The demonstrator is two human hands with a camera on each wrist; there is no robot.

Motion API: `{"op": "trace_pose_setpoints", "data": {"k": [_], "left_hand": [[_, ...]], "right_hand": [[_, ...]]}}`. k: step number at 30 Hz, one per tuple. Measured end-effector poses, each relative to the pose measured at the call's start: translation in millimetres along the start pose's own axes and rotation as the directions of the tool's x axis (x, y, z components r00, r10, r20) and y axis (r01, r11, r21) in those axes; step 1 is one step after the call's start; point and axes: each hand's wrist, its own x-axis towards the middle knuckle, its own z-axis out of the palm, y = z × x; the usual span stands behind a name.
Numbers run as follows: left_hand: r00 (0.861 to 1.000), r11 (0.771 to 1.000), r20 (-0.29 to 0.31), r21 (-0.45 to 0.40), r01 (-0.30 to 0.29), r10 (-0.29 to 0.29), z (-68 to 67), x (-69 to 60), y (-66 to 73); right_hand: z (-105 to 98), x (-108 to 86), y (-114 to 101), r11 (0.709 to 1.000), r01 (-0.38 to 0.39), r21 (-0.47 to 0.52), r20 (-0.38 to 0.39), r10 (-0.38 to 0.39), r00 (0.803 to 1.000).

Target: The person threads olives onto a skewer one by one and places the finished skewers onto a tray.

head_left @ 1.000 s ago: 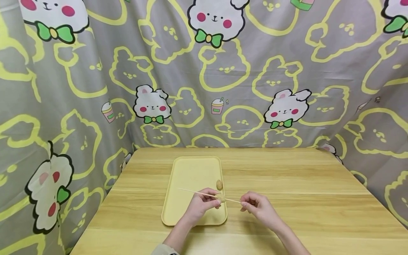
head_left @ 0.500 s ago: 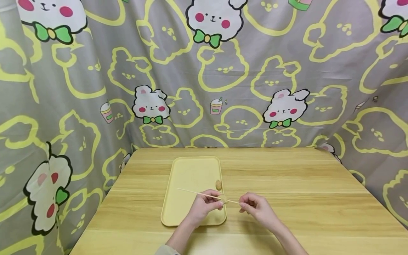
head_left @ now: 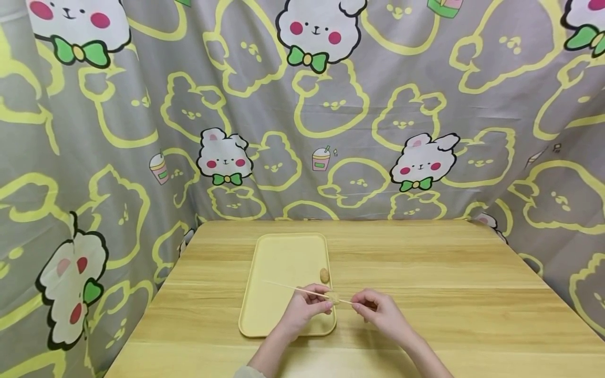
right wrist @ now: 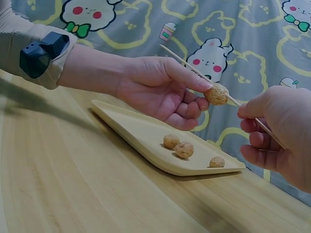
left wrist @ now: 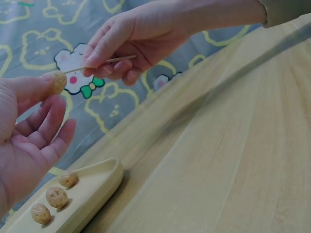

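Observation:
Between thumb and fingers, my left hand [head_left: 302, 310] pinches a small round brown ball [right wrist: 216, 94] with a wrinkled skin, perhaps food. A thin wooden skewer [head_left: 293, 287] runs through this ball, its long pointed part reaching out to the left. On the ball's other side, my right hand [head_left: 380, 310] pinches the short rear part of the skewer between thumb and fingers. Both hands are held above the pale yellow tray [head_left: 283, 257] and its right edge. Several similar balls lie in the tray, such as one [right wrist: 184, 150] in the right wrist view; the left hand hides some in the head view.
The tray lies on a wood-grain table [head_left: 402, 252]. A grey curtain [head_left: 350, 121] with yellow outlines and white cartoon animals hangs behind and at both sides. In the right wrist view, a black device [right wrist: 43, 53] is strapped over the left sleeve.
The ball and left hand have shifted slightly to the right, and the right hand slightly to the left. The stretch of skewer between the ball and the right fingers has become shorter.

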Motion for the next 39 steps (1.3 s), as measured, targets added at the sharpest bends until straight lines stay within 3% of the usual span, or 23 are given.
{"op": "trace_pose_setpoints", "data": {"k": [9,13,16,18,23,29,32,35,39], "left_hand": [[1.0,1.0,-0.027,0.021,0.013,-0.012,2.6,1.7,-2.1],[0.998,0.994,-0.064,0.111,0.011,-0.004,-1.3,2.4,-1.4],[0.992,0.985,-0.126,0.172,0.009,0.013,-7.2,2.6,2.6],[0.983,0.98,-0.181,0.196,0.019,0.017,-8.9,0.6,13.1],[0.952,0.968,-0.307,0.242,0.059,0.019,-24.3,2.8,17.5],[0.914,0.949,-0.402,0.305,0.084,0.048,-44.1,4.8,0.8],[0.899,0.941,-0.437,0.308,0.139,0.011,-49.0,2.4,-2.3],[0.89,0.934,-0.454,0.3,0.194,-0.039,-51.9,0.7,-3.9],[0.892,0.923,-0.443,0.3,0.24,-0.088,-54.1,-1.1,-6.9]], "right_hand": [[-8,-3.2,3,0.997,-0.074,-0.012,-0.081,0.073,0.994],[-14,-4.6,2,0.996,-0.087,-0.012,-0.149,0.084,0.985],[-19,-6.3,2,0.994,-0.103,-0.021,-0.197,0.097,0.975],[-22,-7.9,3,0.993,-0.115,-0.031,-0.213,0.105,0.971],[-29,-11.6,6,0.988,-0.149,-0.041,-0.242,0.134,0.961],[-34,-16.3,9,0.991,-0.122,-0.052,-0.265,0.105,0.959],[-36,-18.2,10,0.99,-0.13,-0.056,-0.264,0.111,0.958],[-37,-19.1,11,0.988,-0.145,-0.053,-0.256,0.127,0.958],[-37,-19.8,11,0.987,-0.152,-0.047,-0.254,0.135,0.958]]}}
